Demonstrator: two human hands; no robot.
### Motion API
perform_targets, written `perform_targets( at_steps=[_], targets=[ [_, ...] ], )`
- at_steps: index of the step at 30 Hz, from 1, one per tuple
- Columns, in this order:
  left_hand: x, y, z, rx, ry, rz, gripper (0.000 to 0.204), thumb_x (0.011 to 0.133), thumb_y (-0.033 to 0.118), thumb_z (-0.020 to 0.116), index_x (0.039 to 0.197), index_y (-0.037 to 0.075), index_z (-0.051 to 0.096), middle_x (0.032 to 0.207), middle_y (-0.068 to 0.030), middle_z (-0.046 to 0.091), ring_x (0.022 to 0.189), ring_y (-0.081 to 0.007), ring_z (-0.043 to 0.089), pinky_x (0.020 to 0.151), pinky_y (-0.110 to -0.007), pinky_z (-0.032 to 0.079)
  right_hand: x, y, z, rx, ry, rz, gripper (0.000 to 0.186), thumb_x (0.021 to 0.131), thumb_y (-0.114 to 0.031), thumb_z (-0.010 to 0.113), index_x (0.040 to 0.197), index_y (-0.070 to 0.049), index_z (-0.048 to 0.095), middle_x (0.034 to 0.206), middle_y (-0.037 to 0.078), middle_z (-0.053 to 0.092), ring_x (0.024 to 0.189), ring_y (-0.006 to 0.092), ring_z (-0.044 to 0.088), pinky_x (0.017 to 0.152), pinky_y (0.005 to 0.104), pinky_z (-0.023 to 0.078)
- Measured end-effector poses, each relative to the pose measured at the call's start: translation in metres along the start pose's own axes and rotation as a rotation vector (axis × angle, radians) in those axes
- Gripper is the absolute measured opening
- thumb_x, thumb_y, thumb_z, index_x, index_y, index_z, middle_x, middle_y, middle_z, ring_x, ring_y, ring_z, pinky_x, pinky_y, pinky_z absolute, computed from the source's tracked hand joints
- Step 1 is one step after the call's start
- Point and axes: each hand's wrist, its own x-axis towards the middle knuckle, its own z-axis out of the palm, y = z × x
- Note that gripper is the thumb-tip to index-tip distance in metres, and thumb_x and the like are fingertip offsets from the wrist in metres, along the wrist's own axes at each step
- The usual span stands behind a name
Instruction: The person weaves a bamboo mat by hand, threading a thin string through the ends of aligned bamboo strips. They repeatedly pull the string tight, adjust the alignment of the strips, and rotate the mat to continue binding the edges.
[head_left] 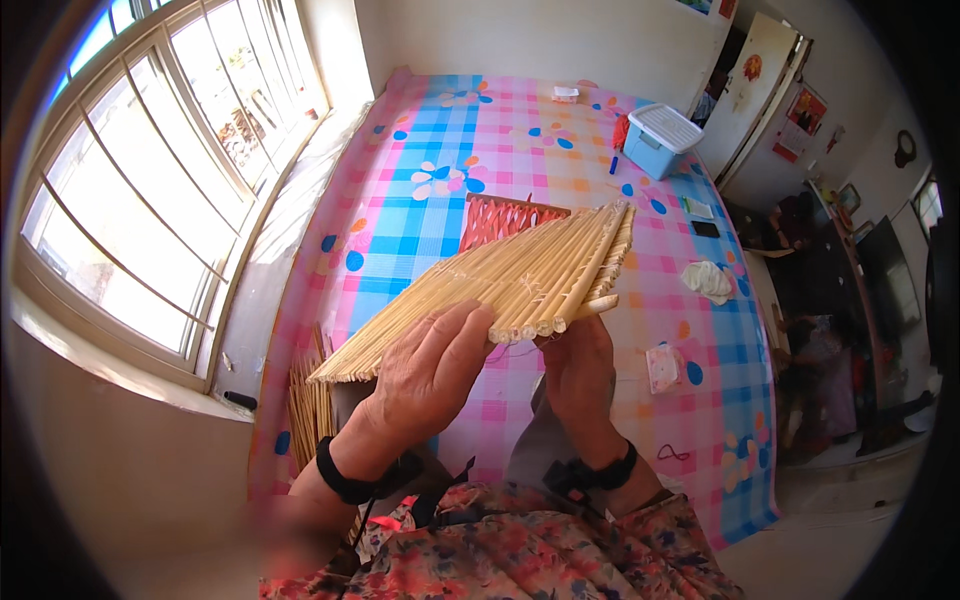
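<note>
A mat of pale straw-coloured stalks (480, 270), stitched side by side with thin thread, is held up and tilted in front of me. My left hand (430, 360) grips its near edge, fingers closed over the top. My right hand (580, 372) is closed at the near right corner, under the cut stalk ends, with its fingertips partly hidden by the mat. One stalk end (598, 307) sticks out beyond the others above that hand. A thin dark thread hangs beneath the mat between my hands. Black bands circle both wrists.
Loose stalks (308, 400) lie left of my legs on the checked flowered cover (400, 230). Behind the mat is a red lattice-like piece (500, 222). Rightward are a blue lidded bin (660, 145), a phone (706, 229), a white cloth (708, 282) and a pink-white packet (663, 369). A barred window (150, 170) stands left.
</note>
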Motion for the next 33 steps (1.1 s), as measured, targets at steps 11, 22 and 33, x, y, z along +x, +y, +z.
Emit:
perform_targets(
  at_steps=[11, 22, 33],
  targets=[
    [-0.031, 0.047, -0.028, -0.029, -0.249, 0.012, 0.036, 0.083, 0.006, 0.063, 0.115, -0.006, 0.056, 0.106, -0.0162, 0.061, 0.096, -0.0302, 0.065, 0.079, -0.039, 0.054, -0.072, 0.009, -0.03, -1.079, -0.074, -0.068, 0.031, 0.095, -0.007, 0.054, 0.125, 0.0, 0.057, 0.123, 0.018, 0.062, 0.112, 0.034, 0.06, 0.094, 0.0434, 0.048],
    [-0.07, 0.0, 0.024, -0.243, -0.367, -0.227, 0.027, 0.083, 0.005, 0.061, 0.108, 0.0, 0.053, 0.105, -0.0152, 0.061, 0.094, -0.0342, 0.062, 0.077, -0.042, 0.051, -0.064, 0.034, -0.038, 0.056, 0.166, 0.448, 0.032, 0.104, -0.019, 0.043, 0.128, 0.0, 0.052, 0.131, 0.015, 0.058, 0.123, 0.0305, 0.058, 0.099, 0.0495, 0.052],
    [-0.061, -0.035, 0.07, -0.403, -0.369, -0.433, 0.022, 0.087, 0.012, 0.067, 0.106, 0.005, 0.061, 0.098, -0.0113, 0.065, 0.089, -0.0335, 0.065, 0.074, -0.043, 0.053, -0.062, 0.032, -0.06, -0.362, 0.242, 0.549, 0.02, 0.103, -0.015, 0.048, 0.099, 0.001, 0.059, 0.102, 0.014, 0.065, 0.085, 0.0231, 0.068, 0.077, 0.038, 0.058]
  ],
)
